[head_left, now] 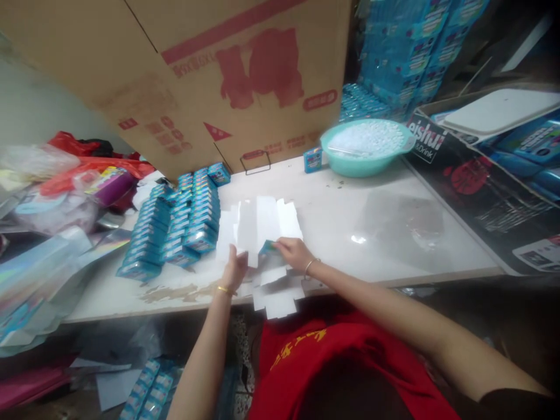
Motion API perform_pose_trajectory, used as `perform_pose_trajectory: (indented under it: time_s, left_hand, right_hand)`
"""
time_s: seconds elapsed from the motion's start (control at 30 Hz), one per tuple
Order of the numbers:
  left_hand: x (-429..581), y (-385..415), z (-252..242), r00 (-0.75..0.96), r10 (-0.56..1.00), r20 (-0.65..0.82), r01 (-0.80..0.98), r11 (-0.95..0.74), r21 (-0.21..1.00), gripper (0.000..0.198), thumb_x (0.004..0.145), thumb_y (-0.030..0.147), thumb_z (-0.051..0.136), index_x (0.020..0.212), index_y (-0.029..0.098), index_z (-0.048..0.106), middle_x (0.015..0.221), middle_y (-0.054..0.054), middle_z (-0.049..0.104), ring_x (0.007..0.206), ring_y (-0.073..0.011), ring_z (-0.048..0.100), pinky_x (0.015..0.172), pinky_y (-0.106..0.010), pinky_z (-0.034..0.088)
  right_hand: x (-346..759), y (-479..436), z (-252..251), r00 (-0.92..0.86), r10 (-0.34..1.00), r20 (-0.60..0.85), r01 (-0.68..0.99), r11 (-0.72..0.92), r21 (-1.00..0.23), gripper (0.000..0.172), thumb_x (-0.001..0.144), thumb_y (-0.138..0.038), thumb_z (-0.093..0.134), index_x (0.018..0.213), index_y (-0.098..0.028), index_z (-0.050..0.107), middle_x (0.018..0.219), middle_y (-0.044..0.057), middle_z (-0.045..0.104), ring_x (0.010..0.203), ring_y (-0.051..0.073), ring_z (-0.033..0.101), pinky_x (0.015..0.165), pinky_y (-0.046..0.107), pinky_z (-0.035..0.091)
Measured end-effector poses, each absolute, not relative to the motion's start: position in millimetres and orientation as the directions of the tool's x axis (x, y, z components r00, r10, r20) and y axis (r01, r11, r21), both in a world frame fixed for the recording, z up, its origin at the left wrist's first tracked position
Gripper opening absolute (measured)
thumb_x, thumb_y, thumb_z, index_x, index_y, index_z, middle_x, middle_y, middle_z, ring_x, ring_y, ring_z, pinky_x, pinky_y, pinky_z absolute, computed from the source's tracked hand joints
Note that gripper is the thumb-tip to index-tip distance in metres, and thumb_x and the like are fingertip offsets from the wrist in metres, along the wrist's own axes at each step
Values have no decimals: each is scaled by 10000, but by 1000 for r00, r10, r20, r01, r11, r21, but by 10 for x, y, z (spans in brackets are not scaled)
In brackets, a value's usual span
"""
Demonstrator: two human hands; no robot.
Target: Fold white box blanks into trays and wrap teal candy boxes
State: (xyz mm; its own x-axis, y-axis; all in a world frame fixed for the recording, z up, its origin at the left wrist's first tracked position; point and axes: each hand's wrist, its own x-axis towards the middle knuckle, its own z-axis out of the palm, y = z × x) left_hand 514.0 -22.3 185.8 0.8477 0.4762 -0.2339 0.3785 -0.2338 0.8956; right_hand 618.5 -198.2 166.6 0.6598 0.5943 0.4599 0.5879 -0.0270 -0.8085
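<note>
An unfolded carton [268, 213], with its plain white side up, lies on the table in front of me. Its lower flaps hang over the front edge. My left hand [236, 269] grips the carton's left side, thumb on top and fingers curled. At the right, my right hand [295, 251] pinches a raised flap whose blue printed face [268, 247] shows. Just left of the carton stand rows of small blue boxes [201, 233], packed tightly together.
A large brown cardboard box [262, 70] walls off the back. A turquoise basin [363, 166] of small white pieces stands at back right beside a lone blue box [312, 160]. An open black carton [472, 186] borders the right. Plastic bags [56, 198] crowd the left.
</note>
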Motion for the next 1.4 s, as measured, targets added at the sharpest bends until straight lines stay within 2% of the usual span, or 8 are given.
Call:
perform_pose_trajectory:
  time_s: [0.13,0.27,0.47,0.57,0.77,0.87,0.97,1.4]
  left_hand:
    - [5004,-298,1612,948,248,-199,301,-504,809,635,875,636,230,1079,219,663,1228,-97,611,1227,-240,491,1093,-483,242]
    - [5072,-127,1566,955,262,-138,286,-697,657,413,779,494,555,1114,262,621,1346,-68,519,1348,-294,325,1074,-612,-50]
    - [5124,-232,2075,858,381,344,135,-814,564,602,845,497,453,1328,145,374,1362,-179,449,1300,-271,387,1100,-502,210]
    - [5074,-699,2236,845,8,534,-248,-879,406,858,694,643,602,1375,207,315,1334,-147,467,1260,-307,419,1067,-479,312]
    - [5111,-1601,1574,786,-615,66,-600,-733,319,716,806,495,561,1399,156,345,1436,-179,373,1354,-346,290,1101,-578,206]
    - [5114,-1682,1262,791,-607,73,-598,-743,300,489,878,185,441,1365,175,398,1418,-145,416,1365,-283,293,1103,-552,246]
    - [5119,-1604,1192,794,-597,115,-598,-733,324,466,908,122,361,1370,174,386,1405,-131,439,1361,-234,310,1103,-496,302]
    - [5264,-1386,1455,891,-451,-52,-286,-647,707,339,915,235,426,1212,201,586,1346,-76,516,1261,-200,468,1071,-411,393]
  right_hand:
    - [6453,-2007,1960,786,426,448,508,-33,-861,442,962,-451,291,678,-182,496,591,-26,462,563,111,472,517,222,383]
    - [6735,-2373,2675,768,351,537,581,-26,-814,362,947,-465,363,842,-186,569,748,-4,546,703,125,520,667,246,425]
    - [6290,-3316,2870,452,781,430,888,-349,-300,314,977,-317,344,900,-232,636,764,29,613,704,150,539,624,281,393]
    - [5921,-3587,2257,445,839,314,895,-405,-186,318,969,-209,348,817,-197,627,657,34,596,587,141,500,537,269,354]
    - [5636,-3943,1449,504,826,252,853,-430,-296,282,908,-398,514,1036,-174,629,927,93,685,904,228,606,871,409,456]
    - [5674,-4201,1337,532,815,229,810,-411,-418,592,820,-440,624,1325,-183,454,1291,141,550,1285,309,402,1090,583,235]
    - [5714,-4415,1203,550,810,206,762,-385,-521,455,891,-221,519,1336,-227,429,1383,103,473,1362,237,305,1113,565,221]
    - [5901,-4457,1178,718,664,209,486,-263,-833,233,928,-237,448,1065,-264,635,1169,39,652,1171,191,550,1045,470,386]
